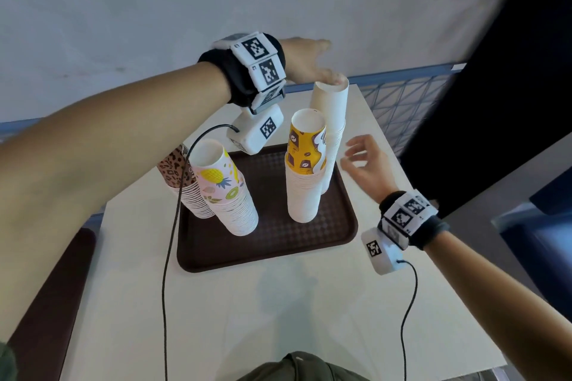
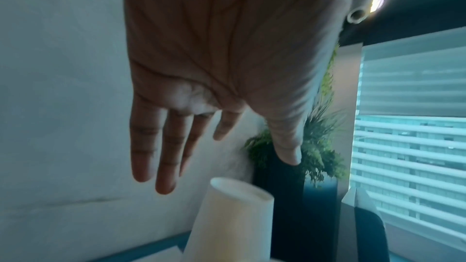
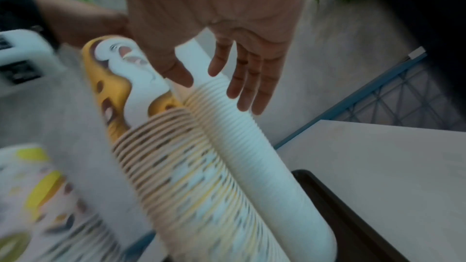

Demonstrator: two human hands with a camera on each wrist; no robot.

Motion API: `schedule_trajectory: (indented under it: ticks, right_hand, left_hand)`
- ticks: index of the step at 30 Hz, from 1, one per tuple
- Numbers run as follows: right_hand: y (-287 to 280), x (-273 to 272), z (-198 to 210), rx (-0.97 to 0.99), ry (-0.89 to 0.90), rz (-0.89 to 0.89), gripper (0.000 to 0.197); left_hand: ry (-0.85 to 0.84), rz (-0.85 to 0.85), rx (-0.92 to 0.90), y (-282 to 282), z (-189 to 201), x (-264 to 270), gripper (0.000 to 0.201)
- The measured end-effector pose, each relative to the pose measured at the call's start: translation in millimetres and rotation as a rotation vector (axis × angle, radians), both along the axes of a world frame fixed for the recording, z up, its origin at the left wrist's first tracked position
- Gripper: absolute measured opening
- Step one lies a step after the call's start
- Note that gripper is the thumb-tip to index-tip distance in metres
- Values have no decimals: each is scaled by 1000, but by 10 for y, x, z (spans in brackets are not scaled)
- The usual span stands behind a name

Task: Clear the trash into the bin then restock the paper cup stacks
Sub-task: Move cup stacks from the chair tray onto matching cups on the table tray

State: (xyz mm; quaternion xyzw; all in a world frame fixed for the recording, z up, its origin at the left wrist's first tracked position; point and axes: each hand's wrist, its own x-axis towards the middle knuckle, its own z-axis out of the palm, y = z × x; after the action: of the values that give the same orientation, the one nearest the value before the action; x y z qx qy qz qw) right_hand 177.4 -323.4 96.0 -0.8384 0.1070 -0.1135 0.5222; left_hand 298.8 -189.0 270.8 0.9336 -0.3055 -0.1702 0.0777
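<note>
Paper cup stacks stand upside down on the brown tray (image 1: 309, 244) in front of me — four of them: a leopard-print stack (image 1: 179, 176) and a pineapple-print stack (image 1: 229, 195) to my left, a yellow coffee-print stack (image 1: 305, 182) and, just behind it, the tall plain white stack (image 1: 332, 120). My left hand (image 1: 305, 62) is flat above the white stack, fingers straight, its thumb at or just above the top cup; I cannot tell whether it touches. It grips nothing. My right hand (image 1: 363, 161) hovers just beside the white stack, fingers loosely spread, holding nothing.

I see no trash and no bin, so I judge the clearing done and the restocking near its end — what is left looks like seating and steadying that leaning white stack.

The tray sits on a white table (image 1: 278, 318) against a pale wall (image 1: 154, 9). A second dark tray (image 1: 52, 303) lies at the table's left edge, blue mesh (image 1: 411, 102) runs behind, and a green plant (image 2: 317, 158) stands by window blinds (image 2: 413, 127).
</note>
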Motion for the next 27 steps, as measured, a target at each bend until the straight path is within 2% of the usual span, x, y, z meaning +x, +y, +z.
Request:
schedule_trajectory:
  ticks: [2,4,7,10,12,17,20,24,27]
  right_hand:
    - [-133,130,92,19,-52,-60,35]
    - [-240,301,157,36,-35,-53,54]
    - [-300,559,215,-4,31,56,84]
    - [-255,752,239,-38,105,168,97]
    - [-189,819,250,-21,112,214,98]
    - [-32,855,293,-24,129,260,97]
    - [-31,855,295,-34,133,274,98]
    - [-105,825,303,-72,162,285,82]
    - [-148,788,296,-96,174,289,78]
  left_hand:
    - [-23,33,1,90,110,-63,76]
    - [-14,33,54,179,147,-153,76]
    - [-41,0,133,271,90,-324,79]
    - [-41,-17,134,296,-56,-499,71]
    - [-9,-5,80,276,-189,-588,57]
    - [-63,23,25,266,-479,-671,75]
    - [-95,63,8,280,-550,-621,72]
    - [-96,129,12,328,-527,-496,62]
    - [-98,188,0,364,-521,-393,64]
